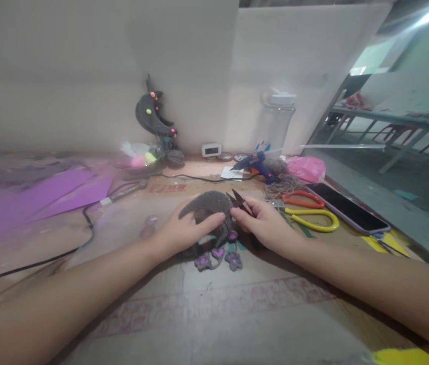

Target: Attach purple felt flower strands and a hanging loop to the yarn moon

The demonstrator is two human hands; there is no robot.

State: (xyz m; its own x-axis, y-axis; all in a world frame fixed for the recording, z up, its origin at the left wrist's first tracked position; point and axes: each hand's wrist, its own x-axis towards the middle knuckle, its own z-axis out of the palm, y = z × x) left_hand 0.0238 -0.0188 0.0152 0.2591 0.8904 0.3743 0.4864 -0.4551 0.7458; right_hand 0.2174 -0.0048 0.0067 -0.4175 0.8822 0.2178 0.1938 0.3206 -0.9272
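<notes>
Pale wall (pixel 184 45) at the back, with an open room off to the right where a long table (pixel 407 119) and some stools stand. The worktop is covered with printed cardboard (pixel 206 314).

From the head camera: a grey crescent (pixel 208 200) is up between both hands, around the middle of the cardboard. The left hand (pixel 186 228) pinches it, thumb in front, other fingers mostly hidden behind. The right hand (pixel 262 218) has thumb and finger closed at the crescent's right end, with dark scissors (pixel 239 198) poking up out of that same grip. Can't make out their handles, the fingers cover them.

It's pretty crowded beyond the right hand: blue glue gun (pixel 256 165), grey yarn (pixel 286 186), pink bag (pixel 307 168), a tool with one red and one yellow handle (pixel 315 218), then a phone (pixel 347 205). The tool's metal end is partly hidden behind the hand. Just below the crescent sit little grey flowers (pixel 233 260) with purple centres.

Further back there's a decorated dark moon (pixel 151 116), a small white clock (pixel 211 150) and a clear bottle (pixel 279 124). Purple sheets (pixel 66 190) on the left are smeared by blur, and a black cable (pixel 90 223) runs out of frame.
</notes>
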